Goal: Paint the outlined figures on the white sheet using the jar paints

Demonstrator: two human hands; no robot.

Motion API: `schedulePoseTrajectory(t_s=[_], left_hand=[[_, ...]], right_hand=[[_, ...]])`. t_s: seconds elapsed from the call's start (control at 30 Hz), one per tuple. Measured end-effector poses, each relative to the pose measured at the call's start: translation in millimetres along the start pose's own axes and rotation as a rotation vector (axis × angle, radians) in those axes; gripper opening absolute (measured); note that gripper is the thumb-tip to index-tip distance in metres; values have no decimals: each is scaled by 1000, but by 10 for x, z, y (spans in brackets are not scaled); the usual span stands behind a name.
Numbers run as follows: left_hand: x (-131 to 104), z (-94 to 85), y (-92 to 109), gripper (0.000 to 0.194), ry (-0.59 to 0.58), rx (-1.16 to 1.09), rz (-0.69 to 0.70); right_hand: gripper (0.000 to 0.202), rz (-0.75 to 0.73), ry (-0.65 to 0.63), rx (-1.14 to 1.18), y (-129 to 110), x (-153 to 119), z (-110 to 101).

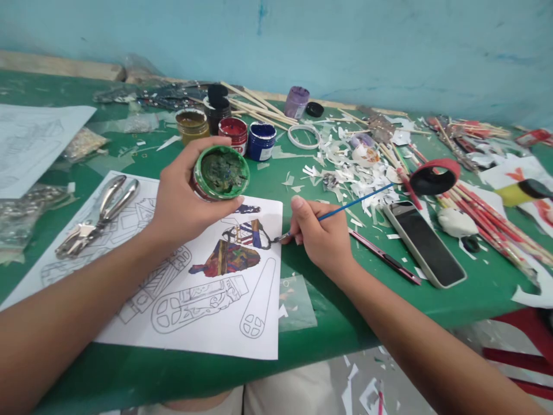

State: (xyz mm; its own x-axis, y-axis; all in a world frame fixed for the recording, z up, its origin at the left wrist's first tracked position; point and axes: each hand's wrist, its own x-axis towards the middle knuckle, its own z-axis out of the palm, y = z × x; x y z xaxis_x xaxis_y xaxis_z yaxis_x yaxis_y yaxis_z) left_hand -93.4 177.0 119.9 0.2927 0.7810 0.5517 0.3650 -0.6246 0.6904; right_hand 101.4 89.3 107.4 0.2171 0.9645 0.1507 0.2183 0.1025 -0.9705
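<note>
My left hand (181,196) grips an open jar of dark green paint (222,172), tilted so that its inside shows, above a printed sheet. In my right hand (317,230) is a thin blue paintbrush (358,202), pinched near the bristles. Its tip touches the sheet's right side, by a dark line beside a partly coloured shape. The white sheet (268,300) carries outlined drawings; one shape (231,257) is filled with brown, red and blue. A metal hole punch (99,216) lies on the sheet's left part.
Behind the jar stand red (233,134), blue (261,141), ochre (191,125) and black paint jars. A purple jar (296,102) is farther back. To the right lie a phone (425,242), a pink cutter knife (384,255), a tape roll (434,177), sticks and paper scraps (358,167).
</note>
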Motion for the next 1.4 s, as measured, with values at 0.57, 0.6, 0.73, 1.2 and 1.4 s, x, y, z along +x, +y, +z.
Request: schedulePoseTrajectory(t_s=[0.57, 0.6, 0.73, 1.2, 1.4], left_hand=[[-7, -6, 3, 63, 5, 38, -5], [-11, -6, -2, 62, 3, 34, -2], [-11, -11, -28, 61, -3, 18, 19], [55, -148, 74, 61, 77, -39, -315], [209, -367, 296, 70, 105, 19, -531]], right_hand=[[54, -23, 5, 17, 17, 6, 6], [53, -11, 10, 29, 17, 7, 7], [54, 29, 7, 53, 16, 23, 7], [54, 70, 158, 366, -32, 115, -65], [52, 21, 168, 361, -17, 122, -62]])
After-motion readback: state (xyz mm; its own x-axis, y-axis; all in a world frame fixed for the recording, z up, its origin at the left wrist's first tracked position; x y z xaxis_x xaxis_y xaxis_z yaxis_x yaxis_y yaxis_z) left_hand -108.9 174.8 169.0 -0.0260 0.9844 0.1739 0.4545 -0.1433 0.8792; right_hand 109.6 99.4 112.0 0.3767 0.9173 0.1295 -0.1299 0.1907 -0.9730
